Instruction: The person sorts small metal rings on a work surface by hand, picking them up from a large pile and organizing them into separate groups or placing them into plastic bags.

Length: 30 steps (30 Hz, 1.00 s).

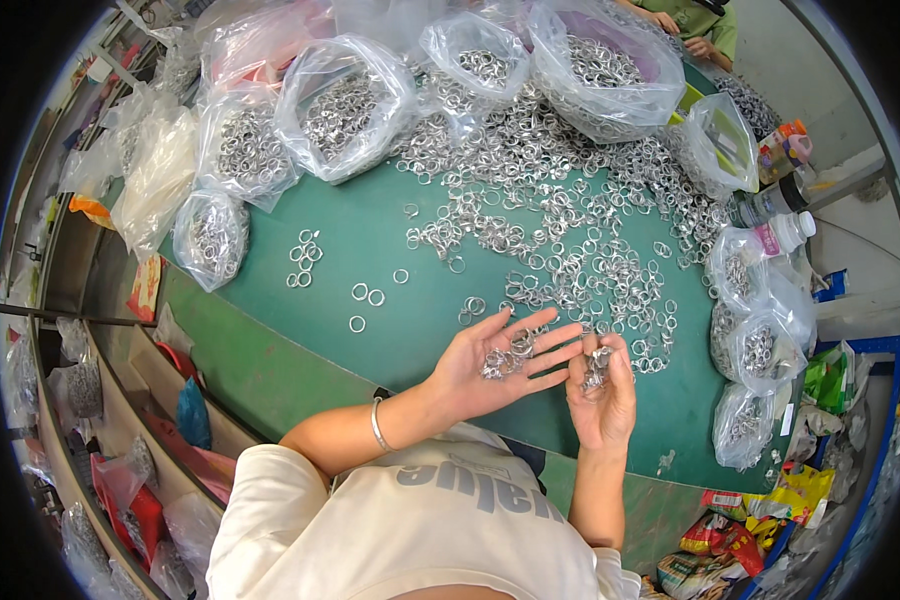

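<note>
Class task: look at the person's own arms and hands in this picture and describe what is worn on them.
Both forearms are bare. The left hand has a thin silver bangle at the wrist; the right hand wears nothing visible. A short cream sleeve covers the left upper arm.

Person, seen from above. Torso is covered by a cream short-sleeved T-shirt [420, 530]; grey block lettering is printed across the chest, partly hidden by folds. Sleeve hems are seen at the upper arms; forearms are left bare. A thin silver bangle [378, 425] is worn on the left wrist. Left hand [495, 365] and right hand [602, 392] are ungloved; no rings can be made out.
</note>
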Available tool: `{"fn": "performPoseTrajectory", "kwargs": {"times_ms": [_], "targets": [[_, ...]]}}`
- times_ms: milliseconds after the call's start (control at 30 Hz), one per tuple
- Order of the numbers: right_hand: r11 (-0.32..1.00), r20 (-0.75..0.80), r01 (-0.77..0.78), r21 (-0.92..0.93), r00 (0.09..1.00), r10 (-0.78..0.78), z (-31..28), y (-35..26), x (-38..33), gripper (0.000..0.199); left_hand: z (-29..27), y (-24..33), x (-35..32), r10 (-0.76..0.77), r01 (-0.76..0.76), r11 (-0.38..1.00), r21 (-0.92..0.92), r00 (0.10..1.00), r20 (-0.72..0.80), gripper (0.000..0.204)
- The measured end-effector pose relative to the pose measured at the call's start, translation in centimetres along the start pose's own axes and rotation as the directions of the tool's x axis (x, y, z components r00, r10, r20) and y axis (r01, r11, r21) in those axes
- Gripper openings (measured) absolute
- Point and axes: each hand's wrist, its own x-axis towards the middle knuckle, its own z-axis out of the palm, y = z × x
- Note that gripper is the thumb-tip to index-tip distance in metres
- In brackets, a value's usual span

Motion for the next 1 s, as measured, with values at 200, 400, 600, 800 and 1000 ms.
{"fn": "performPoseTrajectory", "kwargs": {"times_ms": [200, 400, 600, 800, 1000], "targets": [[0.999, -0.098, 0.036, 0.020, 0.995, -0.034, 0.6, 0.1, -0.1, 0.012, 0.0, -0.4, 0.1, 0.030, -0.030, 1.000, -0.005, 0.999, 0.039, 0.047], [0.722, -0.028, 0.141, -0.678, 0.976, -0.217, 1.9, 0.5, -0.6, 0.022, 0.0, -0.3, 0.1, 0.066, -0.069, 0.997, 0.041, 0.995, 0.071, 0.051], [-0.179, 0.456, 0.421, -0.889, 0.845, -0.280, 3.5, 0.4, 0.2, 0.031, 0.7, -0.4, 0.1, 0.028, -0.021, 0.973, 0.229, 0.999, -0.024, 0.056], [-0.307, 0.422, 0.356, -0.882, 0.888, -0.184, 3.3, -0.9, 0.7, 0.014, -0.9, 0.4, 0.3, -0.011, -0.005, 0.925, 0.380, 0.999, 0.040, 0.066], [0.565, 0.071, 0.135, -0.814, 0.988, -0.133, 0.9, -1.5, 1.2, 0.007, -0.1, 0.9, 0.4, 0.013, -0.020, 0.920, 0.391, 1.000, 0.020, 0.070]]}}
